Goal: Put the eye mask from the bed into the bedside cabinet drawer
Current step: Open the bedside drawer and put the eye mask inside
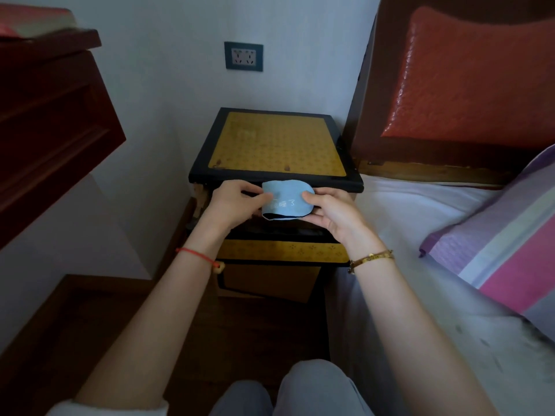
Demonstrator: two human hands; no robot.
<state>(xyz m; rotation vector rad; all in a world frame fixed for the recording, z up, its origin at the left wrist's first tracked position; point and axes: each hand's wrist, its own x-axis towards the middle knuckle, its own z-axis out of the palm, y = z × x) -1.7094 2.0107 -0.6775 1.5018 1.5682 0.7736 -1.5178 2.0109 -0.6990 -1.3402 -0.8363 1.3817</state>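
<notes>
A light blue eye mask (287,201) with white characters and a dark underside is folded and held between both hands. My left hand (232,204) pinches its left edge and my right hand (335,213) grips its right edge. The mask hangs just above the pulled-out top drawer (282,250) of the bedside cabinet (274,145), whose yellow patterned top has a dark frame. The drawer's inside is dark and mostly hidden by my hands. The bed (420,205) with a white sheet lies to the right.
A striped purple and pink pillow (504,241) lies on the bed, below a headboard with a red pad (468,79). Dark red wooden furniture (45,121) juts in at the left. A wall socket (244,56) sits above the cabinet. My knees (300,391) are at the bottom.
</notes>
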